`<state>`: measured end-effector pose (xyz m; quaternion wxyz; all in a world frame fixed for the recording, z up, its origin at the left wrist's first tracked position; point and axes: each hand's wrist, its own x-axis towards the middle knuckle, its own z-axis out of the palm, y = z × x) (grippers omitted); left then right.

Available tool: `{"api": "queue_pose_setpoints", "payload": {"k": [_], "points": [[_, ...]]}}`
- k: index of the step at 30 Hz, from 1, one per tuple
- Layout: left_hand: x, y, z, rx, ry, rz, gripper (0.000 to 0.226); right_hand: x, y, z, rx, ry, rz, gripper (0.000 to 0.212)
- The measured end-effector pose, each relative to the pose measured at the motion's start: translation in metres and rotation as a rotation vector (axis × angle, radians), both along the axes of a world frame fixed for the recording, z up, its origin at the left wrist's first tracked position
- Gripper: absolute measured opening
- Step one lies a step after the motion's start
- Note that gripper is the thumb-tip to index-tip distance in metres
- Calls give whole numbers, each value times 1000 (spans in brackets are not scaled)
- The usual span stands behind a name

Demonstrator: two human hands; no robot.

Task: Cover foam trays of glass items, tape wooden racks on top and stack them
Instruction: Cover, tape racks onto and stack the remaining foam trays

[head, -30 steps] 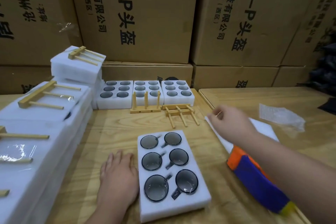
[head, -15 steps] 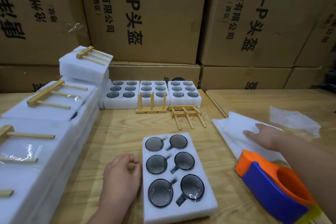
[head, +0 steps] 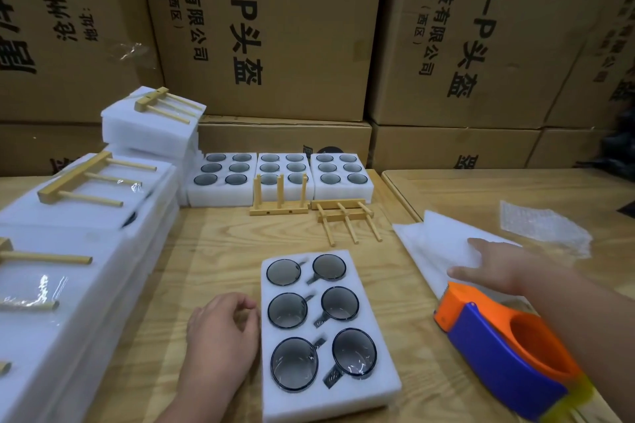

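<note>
A white foam tray [head: 330, 395] holding several dark glass cups lies uncovered on the wooden table in front of me. My left hand [head: 220, 336] rests on the table just left of it, fingers loosely curled, holding nothing. My right hand [head: 494, 271] lies flat with straight fingers on a stack of white foam sheets [head: 436, 240] at the right. An orange and blue tape dispenser [head: 498, 350] sits near my right forearm. Two loose wooden racks [head: 280, 203] [head: 347, 220] lie behind the tray.
Three more uncovered foam trays of cups [head: 281, 192] stand at the back. Covered trays with taped wooden racks [head: 79, 251] are stacked along the left. Bubble wrap [head: 543, 230] lies at the right. Cardboard boxes [head: 275, 27] wall off the back.
My right hand came down from above the table onto the foam sheets. My left hand went from flat on the table to loosely curled beside the tray.
</note>
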<state>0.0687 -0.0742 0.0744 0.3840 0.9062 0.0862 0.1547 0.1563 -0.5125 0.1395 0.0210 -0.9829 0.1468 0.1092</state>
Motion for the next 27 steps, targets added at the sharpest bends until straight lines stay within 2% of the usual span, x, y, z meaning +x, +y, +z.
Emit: {"api": "queue_pose_setpoints", "payload": {"k": [6, 13, 19, 23, 27], "points": [[0, 0, -1, 1, -8, -7, 14, -5, -2, 4, 14, -124, -25, 86], [2, 0, -1, 31, 11, -5, 16, -6, 2, 7, -14, -116, -11, 51], [3, 0, -2, 44, 22, -15, 12, -4, 26, 29, -71, -359, 1, 39], [3, 1, -3, 42, 16, -18, 12, -14, 70, 61, 82, -592, 130, 42], [3, 1, -3, 48, 11, -18, 13, -33, 121, 83, 282, -751, 350, 20]]}}
